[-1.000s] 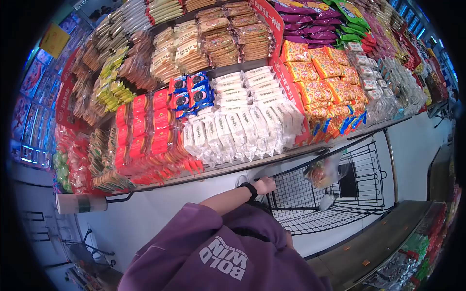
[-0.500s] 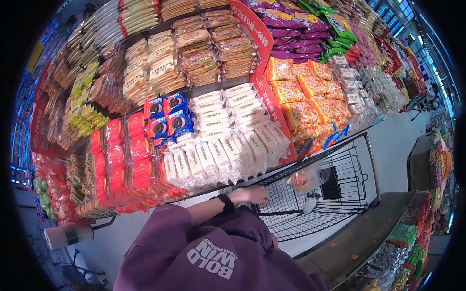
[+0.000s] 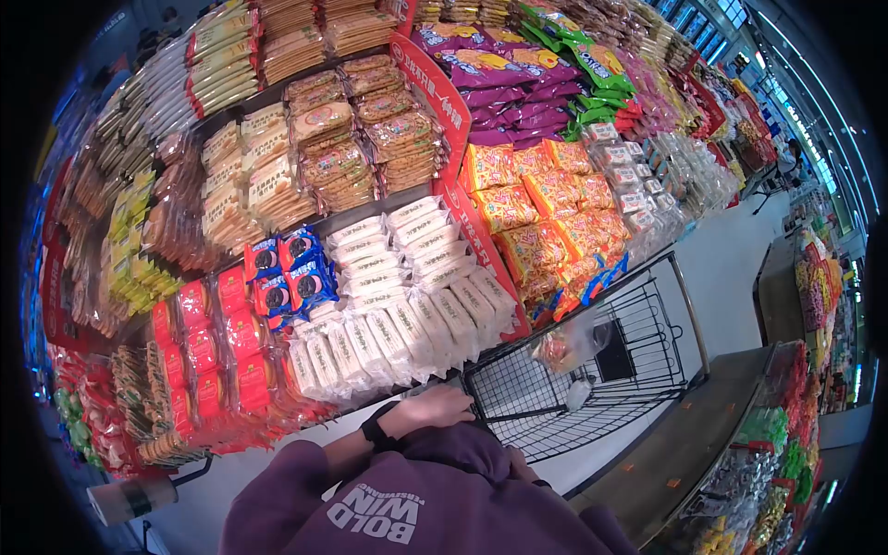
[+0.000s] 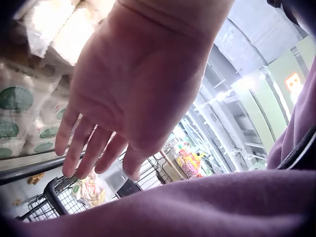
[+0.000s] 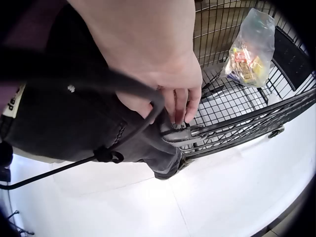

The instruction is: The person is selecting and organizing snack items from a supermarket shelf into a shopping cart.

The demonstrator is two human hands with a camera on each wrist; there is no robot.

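My left hand (image 3: pixel 437 407), with a black band (image 3: pixel 377 431) on the wrist, is in front of the body beside the near corner of a black wire shopping cart (image 3: pixel 638 412). In the left wrist view its palm faces the camera, the fingers (image 4: pixel 89 148) are loosely straight, and nothing is held. My right hand (image 5: pixel 163 74) curls its fingers over the cart's black handle end (image 5: pixel 173 134); the head view shows only a bit of this hand low by the purple shirt. Inside the cart hangs a clear plastic bag (image 5: pixel 251 54) with colourful packaged items.
A stall of packaged snacks rises ahead: white-wrapped bars (image 3: pixel 370 347), red packs (image 3: pixel 250 370), blue cookie packs (image 3: pixel 301 282), orange packs (image 3: pixel 541 245) and purple bags (image 3: pixel 504 102). A roll of plastic bags (image 3: pixel 129 499) sits at lower left. A dark counter (image 3: pixel 684 453) with sweets borders the right.
My left hand has drawn back from the cart's near corner toward the body. The head view has shifted, so the snack stall appears lower and further left.
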